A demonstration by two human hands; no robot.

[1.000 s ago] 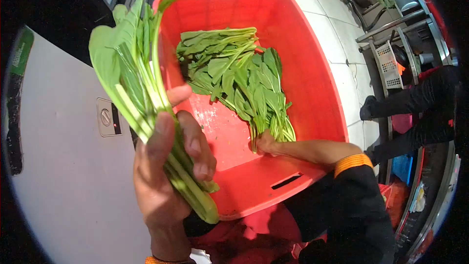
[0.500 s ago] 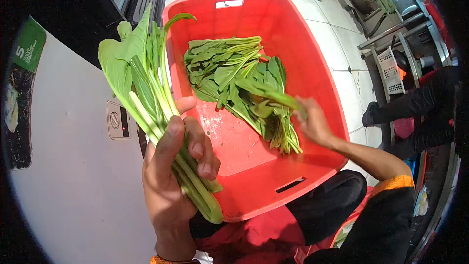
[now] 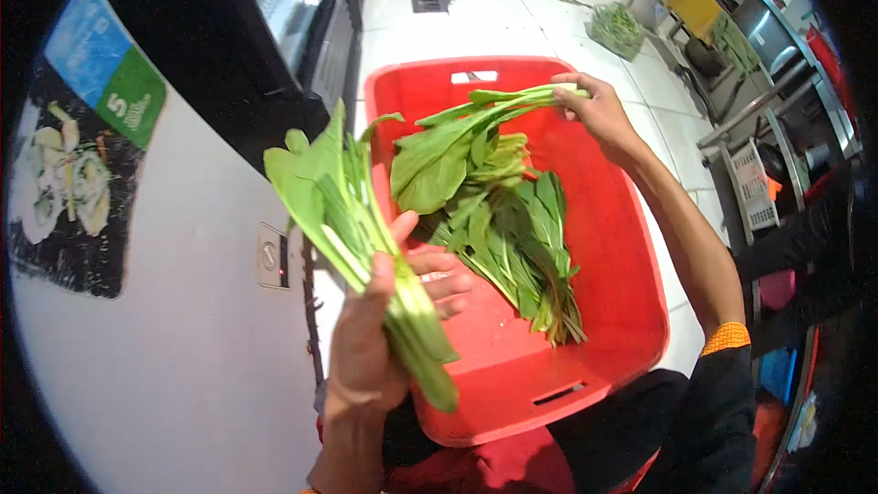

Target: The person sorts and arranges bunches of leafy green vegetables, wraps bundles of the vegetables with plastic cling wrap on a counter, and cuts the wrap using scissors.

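Observation:
My left hand [image 3: 384, 311] holds a bunch of leafy greens [image 3: 315, 187] upright, stalks pressed between thumb and palm while the other fingers stretch outward. The leaves point up and away; the stalk ends hang below the palm. Over the far side of the red tub [image 3: 631, 297], my right hand [image 3: 594, 114] pinches the stalk ends of some more leafy greens [image 3: 434, 160], whose leaves spread to the left. Beneath them, a pile of greens [image 3: 512, 247] lies on the tub's floor, partly covered by the held leaves.
On the left stands a white appliance [image 3: 201, 366] with a small dial panel. White floor tiles [image 3: 480, 18] surround the tub. A bag of greens [image 3: 616, 30] sits on the floor ahead. A metal rack with a white basket [image 3: 752, 185] stands to the right.
My right hand has moved from the tub's right side to its far side, with greens raised above the pile. The fingers of my left hand have loosened. The view has shifted.

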